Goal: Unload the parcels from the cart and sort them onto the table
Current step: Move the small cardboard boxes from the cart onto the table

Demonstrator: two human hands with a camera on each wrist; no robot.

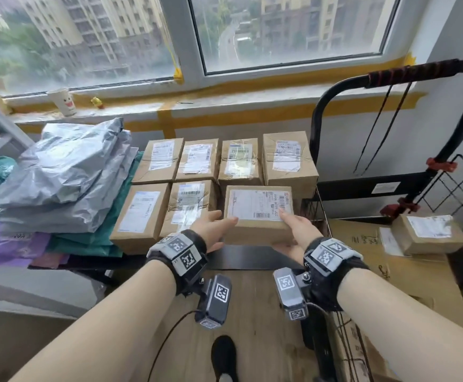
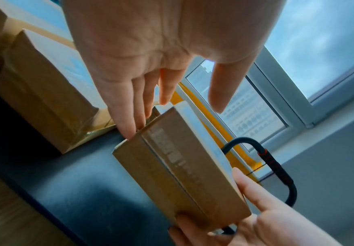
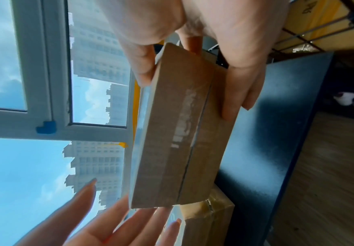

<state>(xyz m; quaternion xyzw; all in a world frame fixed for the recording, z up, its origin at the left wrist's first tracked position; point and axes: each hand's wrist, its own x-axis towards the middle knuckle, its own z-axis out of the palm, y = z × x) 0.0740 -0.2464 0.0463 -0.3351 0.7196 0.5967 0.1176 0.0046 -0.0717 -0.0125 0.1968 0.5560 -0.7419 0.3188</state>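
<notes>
A flat brown cardboard parcel (image 1: 257, 213) with a white shipping label on top hangs just over the black table (image 1: 246, 257), at the right end of the near row of boxes. My right hand (image 1: 293, 230) grips its right end, thumb on the label and fingers beneath; the right wrist view shows that hand (image 3: 214, 33) pinching the parcel (image 3: 178, 133). My left hand (image 1: 213, 227) is flat, its straight fingers (image 2: 130, 119) touching the left edge of the parcel (image 2: 178, 168).
Two rows of labelled cardboard boxes (image 1: 197, 161) fill the table's back and middle. Grey, green and purple poly mailers (image 1: 59, 177) are stacked at its left. The black cart handle (image 1: 417, 73) rises at the right, with one more box (image 1: 428, 232) lying on flattened cardboard there.
</notes>
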